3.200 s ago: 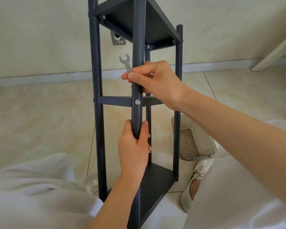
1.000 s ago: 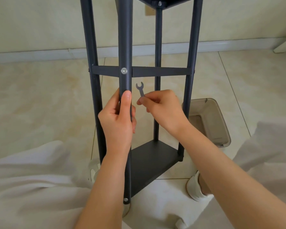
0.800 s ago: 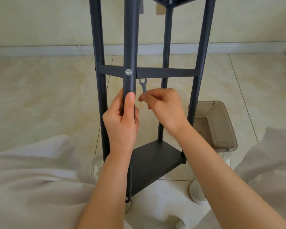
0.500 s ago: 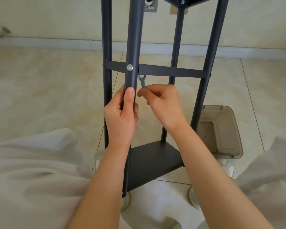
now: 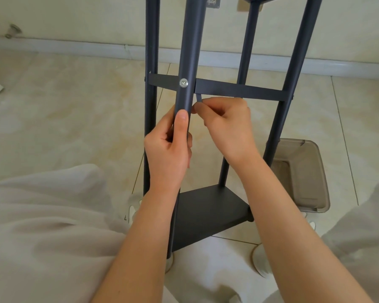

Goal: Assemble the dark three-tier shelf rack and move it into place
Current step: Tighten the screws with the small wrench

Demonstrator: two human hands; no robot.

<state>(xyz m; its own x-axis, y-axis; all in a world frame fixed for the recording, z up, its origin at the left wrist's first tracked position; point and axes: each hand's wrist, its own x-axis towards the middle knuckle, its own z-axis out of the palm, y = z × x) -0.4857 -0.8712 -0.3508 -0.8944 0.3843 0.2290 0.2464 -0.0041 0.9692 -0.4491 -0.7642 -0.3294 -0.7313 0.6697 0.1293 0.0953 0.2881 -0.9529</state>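
Shelf rack (image 5: 208,211), dark and upright, is seen standing on the tiled floor (image 5: 64,117) in the middle of the frame, between the person's knees. Nearest the camera, pale trousers (image 5: 42,226) are spread across the lower left and lower right, and white shoes (image 5: 260,261) are set just beside the rack's feet. The front post (image 5: 190,40) is gripped at mid-frame by the left hand (image 5: 169,154), with the fingers curled round it and the thumb laid straight up its face. Just to the right, a small grey wrench (image 5: 199,98) is pinched between the thumb and curled forefinger of the right hand (image 5: 228,130). Only a short piece of its handle is shown, reaching up to the crossbar (image 5: 239,90), and its head is hidden. A silver screw head (image 5: 183,82) is set in the post at the crossbar, just above the left thumb. A translucent brown bin (image 5: 302,178) is stood on the floor at the right, behind the rack's right post. Farther off, a pale skirting board (image 5: 74,47) is run along the foot of the wall, and a metal wall plate (image 5: 213,2) is cut off by the top edge.
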